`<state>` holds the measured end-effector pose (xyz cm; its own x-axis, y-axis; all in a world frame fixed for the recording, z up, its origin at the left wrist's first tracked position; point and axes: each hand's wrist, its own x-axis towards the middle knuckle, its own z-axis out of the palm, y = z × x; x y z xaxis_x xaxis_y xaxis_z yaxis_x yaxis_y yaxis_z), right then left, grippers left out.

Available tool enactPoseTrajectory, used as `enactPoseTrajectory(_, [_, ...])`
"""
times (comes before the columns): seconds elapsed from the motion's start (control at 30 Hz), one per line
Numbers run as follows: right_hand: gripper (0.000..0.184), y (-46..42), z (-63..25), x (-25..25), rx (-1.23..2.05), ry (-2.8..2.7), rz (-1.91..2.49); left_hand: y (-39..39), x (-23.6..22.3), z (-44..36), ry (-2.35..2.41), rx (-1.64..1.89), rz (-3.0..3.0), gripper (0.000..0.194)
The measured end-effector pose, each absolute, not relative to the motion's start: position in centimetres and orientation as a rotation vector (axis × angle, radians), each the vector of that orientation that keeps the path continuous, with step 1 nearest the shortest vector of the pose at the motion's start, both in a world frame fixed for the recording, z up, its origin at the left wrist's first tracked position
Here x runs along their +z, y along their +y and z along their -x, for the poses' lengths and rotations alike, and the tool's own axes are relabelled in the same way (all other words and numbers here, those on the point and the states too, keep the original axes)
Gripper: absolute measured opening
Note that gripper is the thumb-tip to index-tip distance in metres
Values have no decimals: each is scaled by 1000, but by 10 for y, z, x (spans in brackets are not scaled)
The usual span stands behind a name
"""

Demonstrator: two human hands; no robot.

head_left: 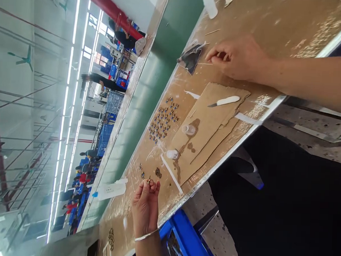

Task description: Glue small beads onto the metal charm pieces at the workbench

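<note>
Your left hand (145, 205) pinches a small metal piece (149, 181) over the bench (274, 31), your right hand (241, 59) curls loosely, its grip unclear, and work looks partway: many blue-marked pieces (166, 110) sit spaced out far-centre, while a dark pile (158, 173) lies unspread at left.

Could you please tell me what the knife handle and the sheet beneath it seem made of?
The knife handle looks like smooth white plastic, evenly coloured, though painted wood is possible. The sheet seems matte cardboard: brown, with ragged, layered edges.
</note>
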<state>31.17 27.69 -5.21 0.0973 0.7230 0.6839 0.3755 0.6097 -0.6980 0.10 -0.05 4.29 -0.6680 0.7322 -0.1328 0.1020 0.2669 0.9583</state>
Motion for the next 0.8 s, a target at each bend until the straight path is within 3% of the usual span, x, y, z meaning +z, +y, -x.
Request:
enactPoseTrajectory(0.3, [30, 258, -309, -41, 370, -1528, 1051, -46, 25, 43, 2494, 1303, -756, 18])
enactPoseTrajectory(0.63, [38, 261, -312, -45, 281, -1654, 1192, -38, 9, 22, 2694, 811, -994, 29])
enactPoseTrajectory(0.8, [39, 259, -312, -43, 298, -1660, 1220, -38, -5, 11, 2698, 799, -967, 30])
